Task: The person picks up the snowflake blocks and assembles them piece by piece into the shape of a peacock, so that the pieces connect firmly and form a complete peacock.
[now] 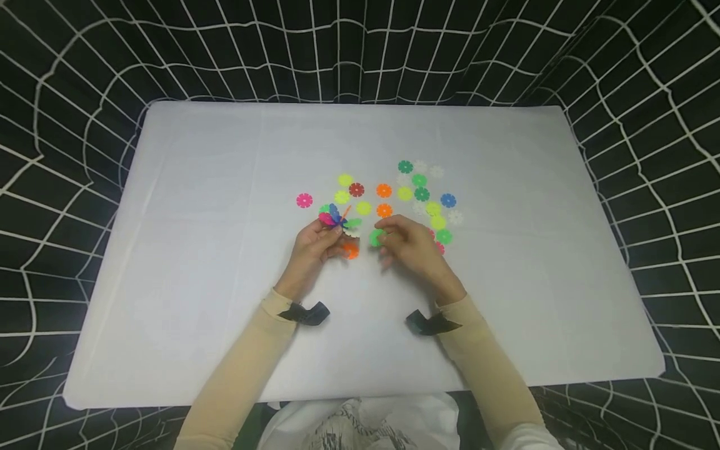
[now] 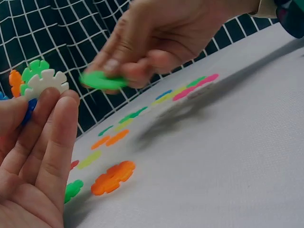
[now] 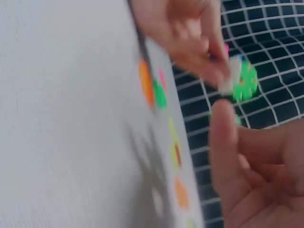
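Observation:
My left hand point(image 1: 322, 240) grips a cluster of joined snowflake discs point(image 1: 337, 219) in pink, blue, green, orange and white, held just above the white table point(image 1: 197, 250). In the left wrist view the cluster's white disc point(image 2: 46, 81) sits at my fingertips point(image 2: 64, 102). My right hand point(image 1: 405, 240) pinches a single green disc point(image 1: 375, 237) between thumb and fingers, a short gap to the right of the cluster; the same green disc point(image 2: 102, 80) shows flat in the left wrist view. An orange disc point(image 1: 351, 250) lies on the table below the cluster.
Several loose discs point(image 1: 419, 190) in green, yellow, orange, red, blue, white and pink lie scattered behind and to the right of my hands. A pink disc point(image 1: 304, 200) lies alone at the left. Black netting point(image 1: 360, 44) surrounds the table.

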`<state>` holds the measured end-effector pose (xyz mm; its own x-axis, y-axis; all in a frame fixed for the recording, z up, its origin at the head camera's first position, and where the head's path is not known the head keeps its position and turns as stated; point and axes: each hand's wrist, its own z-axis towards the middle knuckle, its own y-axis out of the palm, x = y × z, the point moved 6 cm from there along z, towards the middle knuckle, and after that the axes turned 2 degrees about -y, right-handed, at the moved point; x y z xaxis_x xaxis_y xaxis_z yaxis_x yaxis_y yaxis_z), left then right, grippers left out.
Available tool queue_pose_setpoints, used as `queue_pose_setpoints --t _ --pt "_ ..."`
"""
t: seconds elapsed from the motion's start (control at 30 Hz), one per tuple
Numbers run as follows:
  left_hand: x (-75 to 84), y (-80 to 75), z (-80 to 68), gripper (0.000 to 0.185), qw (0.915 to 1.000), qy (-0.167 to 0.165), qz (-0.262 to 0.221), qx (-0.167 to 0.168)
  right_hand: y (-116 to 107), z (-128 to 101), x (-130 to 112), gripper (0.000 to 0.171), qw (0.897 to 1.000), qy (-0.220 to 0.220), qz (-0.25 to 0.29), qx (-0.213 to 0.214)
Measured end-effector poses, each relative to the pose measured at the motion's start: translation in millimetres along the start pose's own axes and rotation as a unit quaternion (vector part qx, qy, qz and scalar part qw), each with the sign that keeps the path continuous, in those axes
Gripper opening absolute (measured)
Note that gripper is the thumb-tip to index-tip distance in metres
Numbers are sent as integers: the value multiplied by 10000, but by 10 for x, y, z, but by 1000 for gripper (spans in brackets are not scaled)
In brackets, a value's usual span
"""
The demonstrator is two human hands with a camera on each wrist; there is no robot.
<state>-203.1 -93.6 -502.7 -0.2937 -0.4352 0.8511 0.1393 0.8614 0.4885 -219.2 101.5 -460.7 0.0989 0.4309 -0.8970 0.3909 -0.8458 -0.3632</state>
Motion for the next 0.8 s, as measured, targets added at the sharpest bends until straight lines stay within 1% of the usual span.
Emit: queue_pose_setpoints --t 0.03,0.07,0.13,0.17,0.33,0.53,0.7,0.8 --pt "3 -1 1 8 10000 20 -13 53 32 4 -8 24 9985 31 548 66" --pt "6 -4 2 9 9999 41 -5 108 66 12 -20 25 9954 32 949 105" --pt "12 -11 4 11 9997 84 13 238 121 28 -35 25 9889 28 1472 221" --pt "18 -15 5 12 9995 118 11 306 145 32 -42 24 9869 17 1590 279" --pt "38 -28 30 10 9981 229 17 563 225 35 -55 21 9844 -179 1707 376" --pt "40 -38 41 6 9971 236 -152 705 226 42 -18 19 9828 -379 1740 491" --pt "37 -52 35 6 9962 267 -243 787 252 62 15 21 9848 -382 1640 430" --pt "32 -58 28 6 9958 250 -285 829 281 74 47 20 9844 -331 1682 392"
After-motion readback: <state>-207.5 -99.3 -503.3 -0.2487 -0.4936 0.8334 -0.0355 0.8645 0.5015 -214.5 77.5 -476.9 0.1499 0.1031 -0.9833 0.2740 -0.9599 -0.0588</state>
